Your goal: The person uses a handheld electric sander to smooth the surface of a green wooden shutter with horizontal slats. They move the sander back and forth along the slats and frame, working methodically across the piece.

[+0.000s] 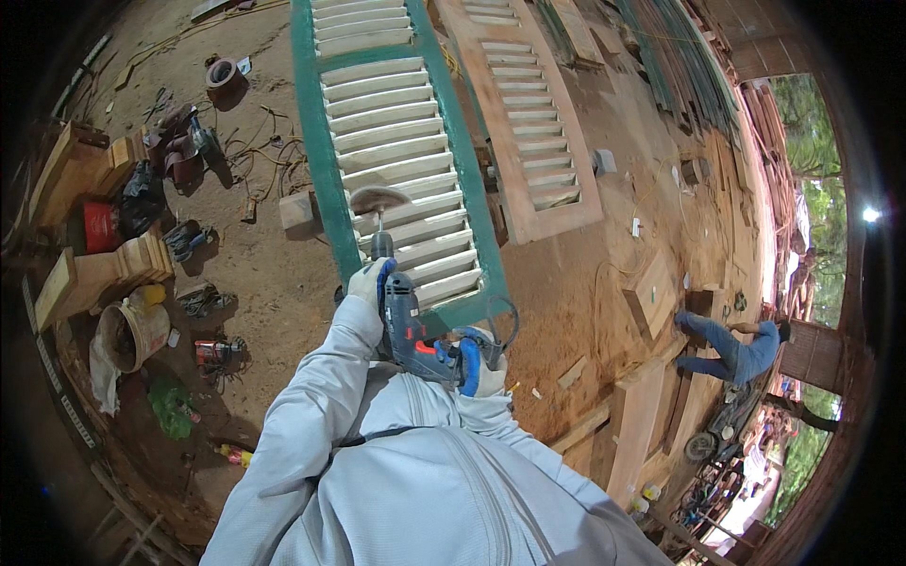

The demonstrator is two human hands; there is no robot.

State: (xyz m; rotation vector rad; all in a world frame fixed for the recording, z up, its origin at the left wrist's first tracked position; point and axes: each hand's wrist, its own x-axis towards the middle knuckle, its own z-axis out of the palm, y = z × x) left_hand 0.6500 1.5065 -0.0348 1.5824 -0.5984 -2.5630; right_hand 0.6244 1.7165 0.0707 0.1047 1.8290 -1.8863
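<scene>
My left hand [366,283], in a white and blue work glove, is wrapped round the front of a dark blue power drill [404,321], just behind its chuck. At the drill's rear, my right hand [485,366] in a matching glove grips the handle. A round disc [380,198] on a shaft sticks out from the chuck, over the pale slats on the left of a louvered shutter [453,314] with a green frame. Whether the disc touches the slats, I cannot tell. A cord loops up beside my right hand.
A bare-wood louvered shutter [557,219] lies right of the green one. A wooden block [297,210] sits at the green frame's left edge. Cords, tools and a bucket [121,338] lie left. Planks [634,429] and a person in blue [731,349] are at right.
</scene>
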